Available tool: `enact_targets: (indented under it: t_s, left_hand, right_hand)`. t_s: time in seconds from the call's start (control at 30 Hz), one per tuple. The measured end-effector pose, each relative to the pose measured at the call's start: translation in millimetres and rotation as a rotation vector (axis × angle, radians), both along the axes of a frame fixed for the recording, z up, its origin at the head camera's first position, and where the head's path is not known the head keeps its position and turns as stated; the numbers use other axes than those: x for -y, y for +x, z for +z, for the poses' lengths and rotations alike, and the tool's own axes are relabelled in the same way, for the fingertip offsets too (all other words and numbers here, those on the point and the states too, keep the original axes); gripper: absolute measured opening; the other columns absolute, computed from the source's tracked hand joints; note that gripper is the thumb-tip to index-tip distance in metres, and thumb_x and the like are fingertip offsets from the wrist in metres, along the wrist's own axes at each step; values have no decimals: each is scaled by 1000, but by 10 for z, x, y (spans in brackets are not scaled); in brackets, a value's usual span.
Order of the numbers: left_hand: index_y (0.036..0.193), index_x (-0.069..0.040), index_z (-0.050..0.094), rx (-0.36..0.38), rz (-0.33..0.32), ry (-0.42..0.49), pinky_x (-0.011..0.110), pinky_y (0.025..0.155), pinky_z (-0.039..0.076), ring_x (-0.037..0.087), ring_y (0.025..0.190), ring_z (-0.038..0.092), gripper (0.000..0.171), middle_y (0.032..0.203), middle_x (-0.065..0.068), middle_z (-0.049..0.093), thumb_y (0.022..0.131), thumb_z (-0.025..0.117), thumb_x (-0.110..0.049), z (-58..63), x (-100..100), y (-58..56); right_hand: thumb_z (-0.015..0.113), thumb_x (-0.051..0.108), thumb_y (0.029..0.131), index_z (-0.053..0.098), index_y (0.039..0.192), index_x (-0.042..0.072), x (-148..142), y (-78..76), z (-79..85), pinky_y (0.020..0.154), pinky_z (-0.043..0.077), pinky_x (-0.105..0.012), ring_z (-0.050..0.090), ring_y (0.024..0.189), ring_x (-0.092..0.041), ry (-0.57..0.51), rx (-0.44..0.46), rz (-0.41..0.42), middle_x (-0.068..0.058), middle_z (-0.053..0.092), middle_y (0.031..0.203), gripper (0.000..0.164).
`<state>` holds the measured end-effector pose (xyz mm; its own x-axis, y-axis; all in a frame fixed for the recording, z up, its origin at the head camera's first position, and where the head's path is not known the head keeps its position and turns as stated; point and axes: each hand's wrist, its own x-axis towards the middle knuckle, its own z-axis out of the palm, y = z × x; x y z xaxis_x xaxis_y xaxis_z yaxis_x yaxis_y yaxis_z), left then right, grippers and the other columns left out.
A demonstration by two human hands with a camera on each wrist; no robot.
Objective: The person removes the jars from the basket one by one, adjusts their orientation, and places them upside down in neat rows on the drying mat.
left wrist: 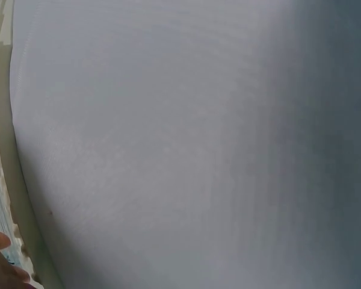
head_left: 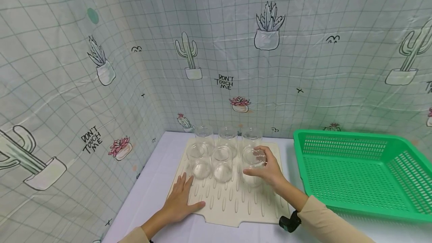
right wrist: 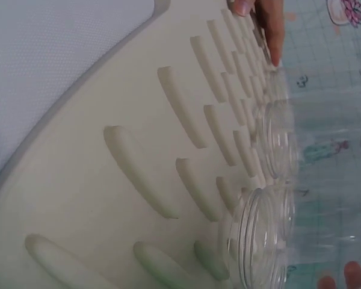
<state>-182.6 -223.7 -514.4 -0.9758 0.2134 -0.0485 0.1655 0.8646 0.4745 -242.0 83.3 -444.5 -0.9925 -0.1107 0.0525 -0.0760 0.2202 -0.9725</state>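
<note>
Clear see-through jars stand in two rows on a cream ribbed mat (head_left: 233, 213). My right hand (head_left: 272, 170) grips the front-right jar (head_left: 251, 179), thumb on its near left side and fingers round the far right. Ringed lower ends of the jars (right wrist: 256, 247) meet the mat in the right wrist view, where fingertips (right wrist: 354, 276) show at the bottom corner. My left hand (head_left: 180, 201) rests with spread fingers on the mat's left edge, near the front-left jar (head_left: 201, 168). The front-middle jar (head_left: 222, 170) and the back row of three, including the back-left jar (head_left: 204, 135), stand untouched.
A green slatted basket (head_left: 347, 135) sits to the right of the mat. White cloth (head_left: 148, 183) covers the table. A cactus-printed curtain (head_left: 216, 48) hangs behind and to the left. Mostly white tablecloth (left wrist: 168, 144) fills the left wrist view.
</note>
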Motion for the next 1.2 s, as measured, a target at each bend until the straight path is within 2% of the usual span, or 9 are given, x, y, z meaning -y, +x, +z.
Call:
enact_targets:
  t_s: [0.27, 0.47, 0.63, 0.77, 0.93, 1.2]
  left_hand:
    - [147, -8, 19, 13, -4, -14, 55, 107, 8, 36, 138, -1, 98, 152, 18, 4, 77, 55, -67, 2, -16, -4]
    - [146, -6, 20, 3, -33, -42, 55, 107, 10, 38, 137, 1, 97, 151, 20, 5, 78, 53, -66, 1, -20, 5]
    - [146, -5, 21, -2, -47, -55, 56, 107, 12, 39, 137, 2, 96, 151, 21, 7, 79, 53, -66, 22, -16, 3]
    - [146, -4, 21, 3, -59, -59, 56, 107, 11, 40, 137, 2, 95, 150, 23, 7, 80, 53, -64, 45, -2, 2]
    - [146, -4, 20, 20, -58, -49, 56, 107, 10, 40, 137, 1, 92, 150, 23, 7, 82, 52, -63, 58, 20, 3]
    - [144, -2, 24, 29, -64, -10, 55, 108, 8, 39, 137, 4, 87, 149, 22, 14, 85, 48, -61, 124, 115, -16]
  right_hand:
    - [88, 19, 58, 37, 130, 11, -73, -162, -257, 96, 33, -50, 39, 121, -34, 44, -5, 13, -15, 45, 130, 88]
    - [90, 23, 54, 37, 129, 14, -82, -163, -295, 96, 34, -52, 40, 121, -32, 69, 5, 1, -14, 44, 131, 92]
    - [89, 23, 56, 34, 131, 14, -83, -155, -281, 97, 32, -55, 35, 126, -32, 91, -26, 16, -13, 37, 136, 93]
    - [88, 24, 58, 31, 134, 13, -89, -143, -230, 98, 30, -55, 34, 127, -32, 90, -65, 31, -14, 38, 137, 96]
    - [87, 28, 61, 28, 136, 14, -134, -111, -84, 100, 30, -51, 36, 124, -33, 61, -85, 34, -15, 41, 135, 97]
    - [77, 30, 75, 21, 140, 15, -404, -10, 215, 98, 31, -53, 34, 125, -35, 9, -43, 33, -16, 36, 138, 87]
